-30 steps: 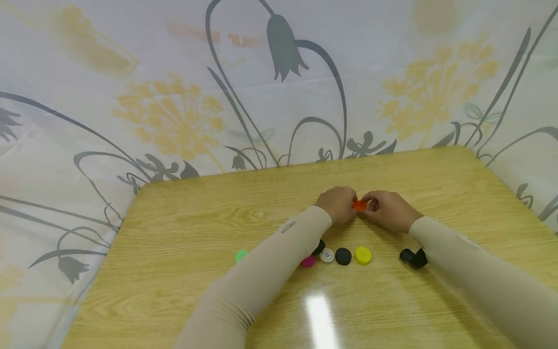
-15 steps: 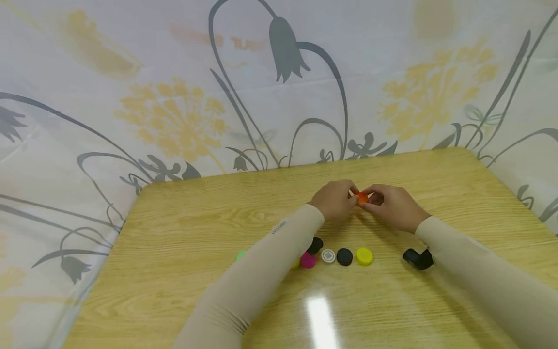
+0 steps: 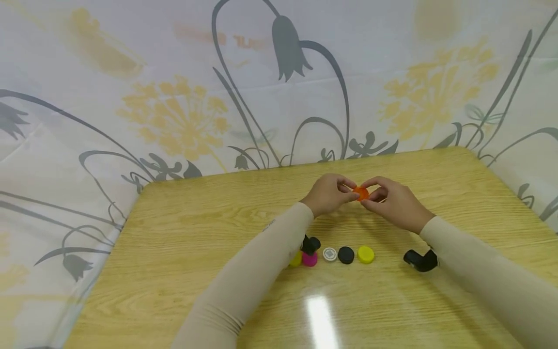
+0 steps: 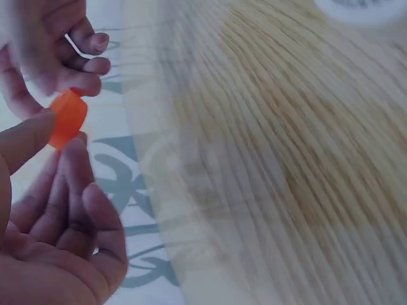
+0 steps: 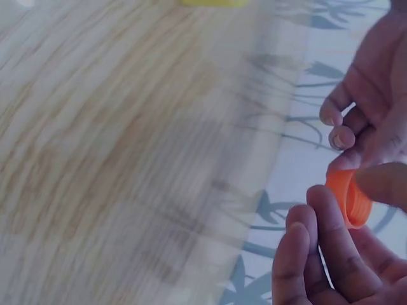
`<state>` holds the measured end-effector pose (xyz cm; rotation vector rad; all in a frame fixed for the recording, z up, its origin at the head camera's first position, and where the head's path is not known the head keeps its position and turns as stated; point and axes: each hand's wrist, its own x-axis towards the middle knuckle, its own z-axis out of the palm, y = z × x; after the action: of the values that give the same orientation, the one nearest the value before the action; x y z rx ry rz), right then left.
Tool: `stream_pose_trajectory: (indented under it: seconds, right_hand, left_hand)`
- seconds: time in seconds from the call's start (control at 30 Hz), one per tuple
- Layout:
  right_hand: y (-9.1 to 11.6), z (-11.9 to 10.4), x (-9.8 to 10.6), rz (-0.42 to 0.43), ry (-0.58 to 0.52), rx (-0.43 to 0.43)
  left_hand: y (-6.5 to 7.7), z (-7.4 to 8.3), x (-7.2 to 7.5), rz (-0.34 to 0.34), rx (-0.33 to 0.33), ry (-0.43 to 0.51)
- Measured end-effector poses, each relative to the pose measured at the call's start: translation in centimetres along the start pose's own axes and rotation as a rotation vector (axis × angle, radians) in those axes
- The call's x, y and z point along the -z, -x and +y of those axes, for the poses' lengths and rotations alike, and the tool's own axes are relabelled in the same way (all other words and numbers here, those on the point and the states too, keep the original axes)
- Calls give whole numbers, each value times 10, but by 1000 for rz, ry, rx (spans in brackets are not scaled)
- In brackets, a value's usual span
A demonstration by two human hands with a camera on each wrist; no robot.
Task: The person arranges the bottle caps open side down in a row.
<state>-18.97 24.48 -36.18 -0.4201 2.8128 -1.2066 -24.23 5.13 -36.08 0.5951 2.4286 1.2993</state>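
Between both hands, above the far right part of the table, is a small orange bottle cap [image 3: 360,193]. My left hand [image 3: 330,194] pinches its left side between thumb and fingers, and my right hand [image 3: 394,202] pinches the opposite side. In the right wrist view the cap [image 5: 350,198] is turned so its hollow, ridged inside shows. The left wrist view shows the left thumb pressed on the cap [image 4: 68,119], with the right fingers at its upper edge. Fingertips cover parts of the rim.
Nearer than the hands, a row of caps lies on the wooden table [image 3: 183,271]: yellow [image 3: 365,254], black [image 3: 346,255], white [image 3: 330,254], magenta [image 3: 310,260] and yellow-green [image 3: 296,260], the last partly behind the left sleeve. Black wrist cameras [image 3: 420,261] hang under the sleeves. Patterned cloth [image 3: 244,97] stands behind.
Both hands have risen with the orange cap, and its round face shows more. The left forearm has shifted left, uncovering the yellow-green cap and hiding a bright green one.
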Motion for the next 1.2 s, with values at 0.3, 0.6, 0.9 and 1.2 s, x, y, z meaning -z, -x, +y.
stream_pose_trajectory:
  seconds: [0.3,0.6,0.9,1.2]
  right_hand:
    - [1,0,10,-78,-203,-111]
    - [11,3,11,-38,-134,-35]
    - [27,6,8,34,46,94]
    - [61,14,3,-20,85,130]
  left_hand:
    - [10,8,1,9,-205,-179]
    - [16,4,4,-77,-230,-88]
    - [19,7,-1,-102,-191,-147]
    - [38,16,-25,-184,-221,-398]
